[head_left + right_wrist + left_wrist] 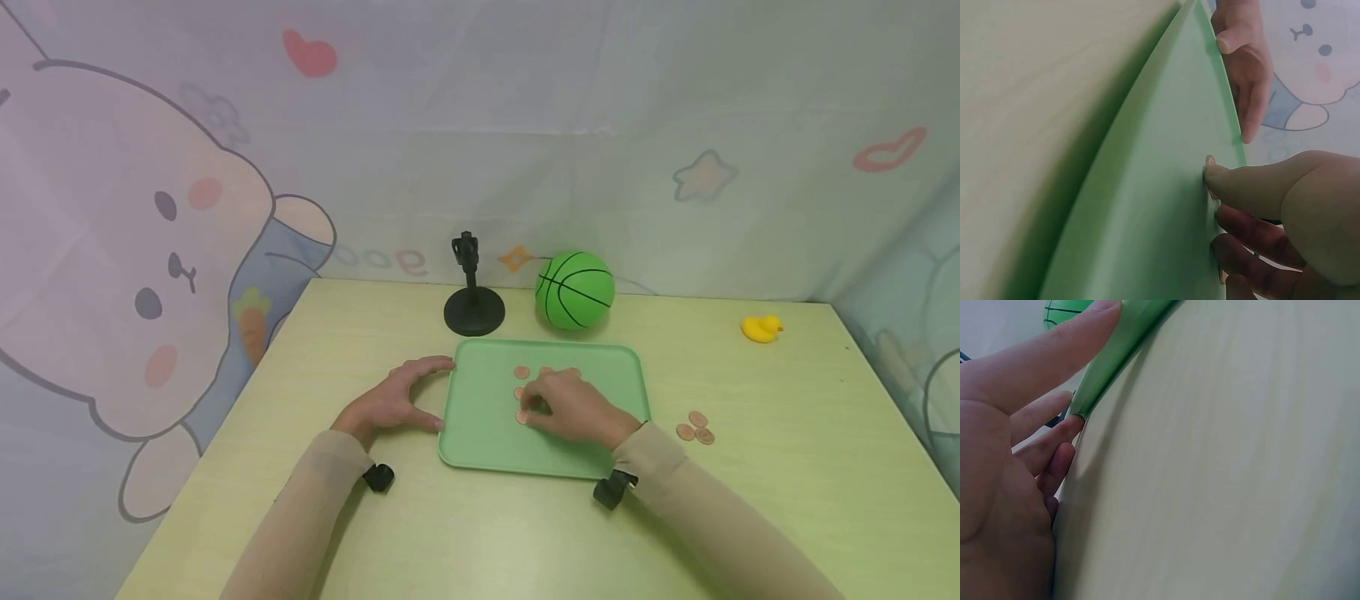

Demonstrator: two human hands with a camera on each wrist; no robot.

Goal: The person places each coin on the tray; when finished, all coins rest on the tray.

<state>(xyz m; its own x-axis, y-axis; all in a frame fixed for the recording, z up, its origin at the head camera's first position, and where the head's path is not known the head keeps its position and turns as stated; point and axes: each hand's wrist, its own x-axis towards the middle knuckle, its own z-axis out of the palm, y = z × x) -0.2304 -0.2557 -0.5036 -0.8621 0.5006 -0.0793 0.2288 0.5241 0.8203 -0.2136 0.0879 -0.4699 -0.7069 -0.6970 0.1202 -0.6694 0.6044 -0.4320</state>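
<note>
green tray [480,417] braced by left hand [393,404], right hand [573,408] pinching coin [522,416]

Flat rectangular light-green plastic tray [480,417] lying on the table, carrying several small round copper-coloured coins [522,372].

One green tray [480,433], one green ball [575,289], one black stand [473,308] and one yellow duck [761,328] are on the tabletop [787,467]. Three coins [695,427] lie beside the tray; others in it are partly hidden.
</note>
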